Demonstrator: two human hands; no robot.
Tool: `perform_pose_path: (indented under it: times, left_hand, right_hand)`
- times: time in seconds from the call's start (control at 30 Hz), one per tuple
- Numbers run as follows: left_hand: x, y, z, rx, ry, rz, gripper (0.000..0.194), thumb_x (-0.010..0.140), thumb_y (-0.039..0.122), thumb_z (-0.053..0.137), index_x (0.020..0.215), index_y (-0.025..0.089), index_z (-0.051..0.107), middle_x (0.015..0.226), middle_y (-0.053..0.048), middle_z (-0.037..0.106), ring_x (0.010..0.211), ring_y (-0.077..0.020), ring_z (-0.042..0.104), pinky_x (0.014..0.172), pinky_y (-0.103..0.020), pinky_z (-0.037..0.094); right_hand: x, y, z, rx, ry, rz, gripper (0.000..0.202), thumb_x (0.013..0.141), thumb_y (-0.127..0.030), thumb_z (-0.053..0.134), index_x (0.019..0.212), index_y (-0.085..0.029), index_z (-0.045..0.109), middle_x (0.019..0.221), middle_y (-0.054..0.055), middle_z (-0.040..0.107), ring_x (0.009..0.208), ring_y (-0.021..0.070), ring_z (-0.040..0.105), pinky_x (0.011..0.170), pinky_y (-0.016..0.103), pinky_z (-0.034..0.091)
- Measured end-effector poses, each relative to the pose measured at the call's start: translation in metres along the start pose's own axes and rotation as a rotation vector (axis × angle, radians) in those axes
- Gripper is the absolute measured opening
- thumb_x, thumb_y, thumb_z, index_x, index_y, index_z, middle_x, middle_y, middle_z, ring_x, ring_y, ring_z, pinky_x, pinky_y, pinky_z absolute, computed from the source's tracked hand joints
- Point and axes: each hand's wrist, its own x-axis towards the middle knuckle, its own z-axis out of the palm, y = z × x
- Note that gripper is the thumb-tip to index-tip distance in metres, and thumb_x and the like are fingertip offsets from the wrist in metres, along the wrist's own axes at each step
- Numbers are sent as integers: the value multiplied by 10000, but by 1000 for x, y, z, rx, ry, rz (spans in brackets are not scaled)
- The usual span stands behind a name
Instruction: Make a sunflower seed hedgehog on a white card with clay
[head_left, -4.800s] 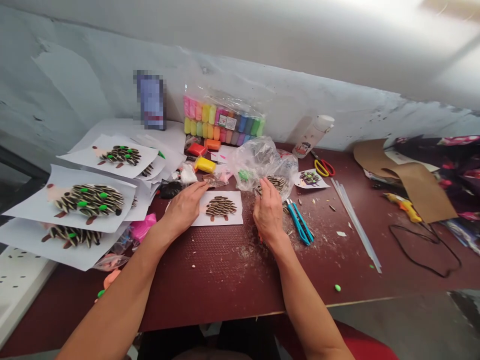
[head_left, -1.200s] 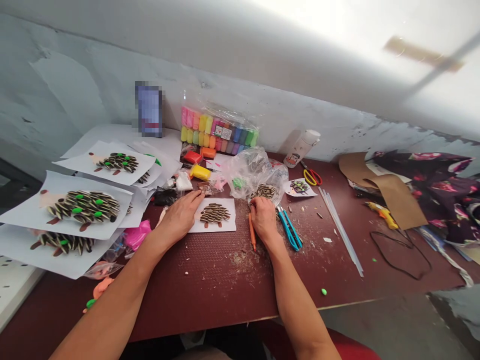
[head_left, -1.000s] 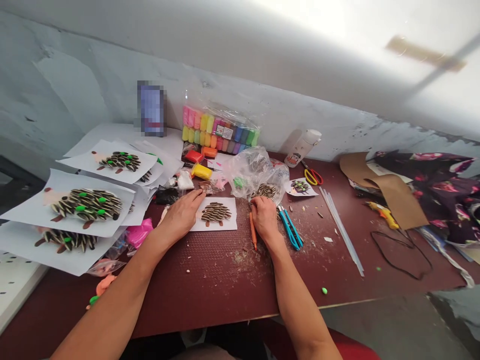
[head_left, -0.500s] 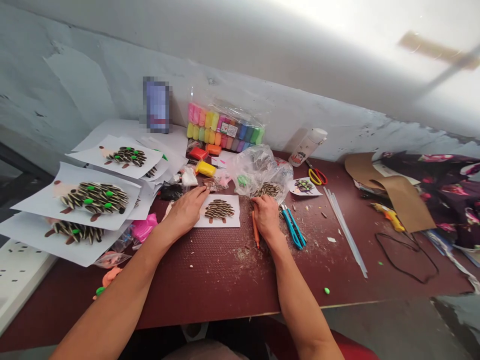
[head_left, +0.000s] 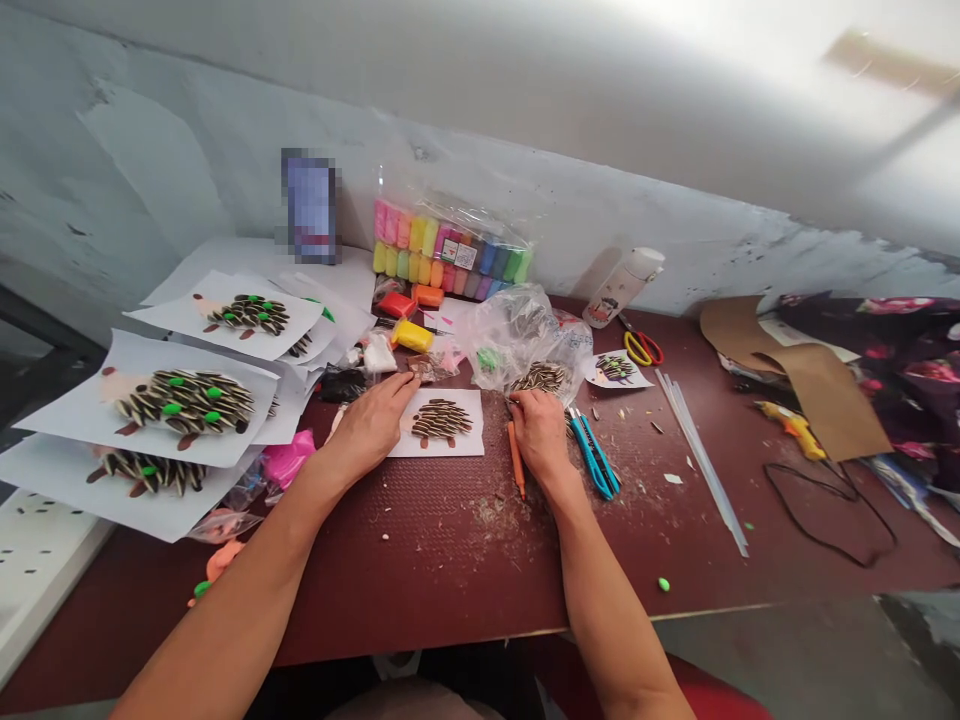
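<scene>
A white card [head_left: 472, 425] lies on the table, bearing a hedgehog [head_left: 441, 420] with a back of striped sunflower seeds and small brown feet. My left hand [head_left: 367, 420] rests over the card's left side, fingers stretched out; it covers part of the hedgehog's head. To the right, my right hand [head_left: 541, 430] has its fingertips pinched together at the near edge of a pile of sunflower seeds [head_left: 541, 377]. Whatever is between those fingertips is hidden. An orange marker-like stick [head_left: 517, 460] lies beside this hand's left, and a blue utility knife [head_left: 595, 455] on its right.
Finished-looking seed hedgehogs on paper [head_left: 259, 395] are stacked at left. Behind are a pack of coloured clay [head_left: 450, 250], a clear plastic bag [head_left: 506, 330] and a white bottle [head_left: 624, 288]. Scissors [head_left: 643, 348], clear glue sticks [head_left: 705, 465] and a yellow glue gun [head_left: 793, 430] lie rightward.
The view has shifted slightly, so things at the right appear farther right. Both hands keep nearly the same places, the left on the card and the right by the seeds.
</scene>
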Motion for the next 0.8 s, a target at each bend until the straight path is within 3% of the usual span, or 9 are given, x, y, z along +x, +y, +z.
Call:
perform_pose_path:
  times: [0.13, 0.33, 0.53, 0.8]
  left_hand:
    - [0, 1, -1, -1, -1, -13, 619, 822, -33, 341, 1386, 117, 550, 1446, -130, 550, 1319, -231, 529, 1117, -401, 429]
    - [1, 3, -4, 1, -14, -25, 605, 833, -27, 330, 1379, 103, 557, 1449, -135, 546, 1311, -241, 538, 1103, -396, 446]
    - [2, 5, -7, 20, -47, -37, 608, 832, -30, 321, 1381, 90, 556, 1460, -126, 537, 1324, -229, 527, 1115, -360, 431]
    - [1, 4, -6, 20, -39, -17, 620, 818, -38, 320, 1384, 71, 546, 1451, -142, 542, 1326, -247, 523, 1114, -389, 432]
  right_hand:
    - [-1, 1, -1, 29, -11, -15, 210, 926, -155, 510, 962, -180, 715, 956, 91, 692, 907, 231, 552, 799, 327, 360]
    - [0, 9, -8, 91, 101, 13, 325, 904, -124, 476, 1159, -143, 677, 1040, 121, 680, 965, 245, 560, 849, 343, 395]
    - [1, 21, -12, 46, 150, 119, 304, 937, -152, 438, 1048, -167, 721, 997, 114, 703, 921, 247, 566, 814, 351, 391]
    - [-3, 13, 4, -84, 133, 103, 354, 927, -136, 465, 1216, -130, 670, 1305, 135, 642, 1196, 297, 494, 998, 411, 350]
